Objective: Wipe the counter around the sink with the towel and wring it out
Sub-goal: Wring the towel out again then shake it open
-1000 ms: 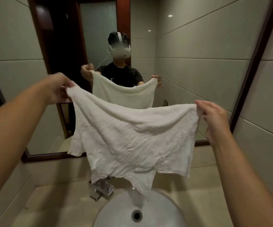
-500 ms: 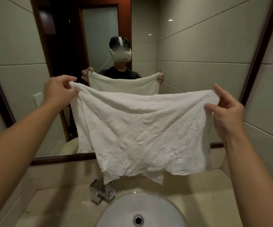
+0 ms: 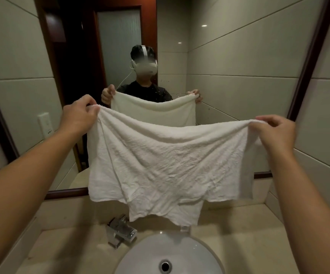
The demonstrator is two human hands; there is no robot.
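White towel (image 3: 168,165) spread above sink (image 3: 172,256), left hand (image 3: 79,115) grip pinching one top corner; right hand (image 3: 275,131) the other (both taut)

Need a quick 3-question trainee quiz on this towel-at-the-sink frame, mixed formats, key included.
1. True or false: the towel lies flat on the counter.
2. What grips the towel's top corners? A) left hand only B) both hands, with the right hand C) neither
3. What sits left of the sink basin?

Key: 1 false, it hangs spread above the sink. 2 B. 3 the chrome faucet.
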